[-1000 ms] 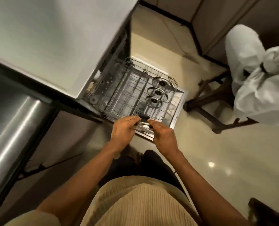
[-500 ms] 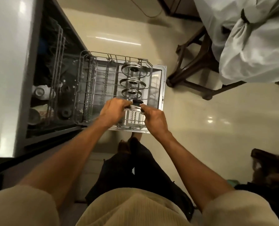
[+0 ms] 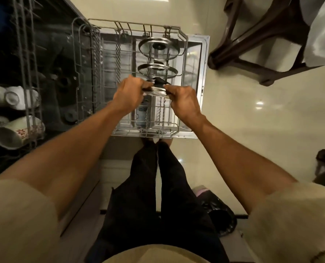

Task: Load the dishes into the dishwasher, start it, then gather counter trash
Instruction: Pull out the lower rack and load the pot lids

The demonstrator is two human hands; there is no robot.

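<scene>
Left hand (image 3: 128, 92) and right hand (image 3: 182, 100) clamped on opposite rim edges of glass lid (image 3: 157, 88), held on edge above lower rack (image 3: 184, 76), in line behind two slotted lids (image 3: 157, 68). Equally near.

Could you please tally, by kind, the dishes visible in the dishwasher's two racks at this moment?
Glass lids in the lower rack: 3, at and, the last held by both hands, left, right
White cups and bowls in the upper rack: 5 discernible, e.g.
Total: 8
</scene>
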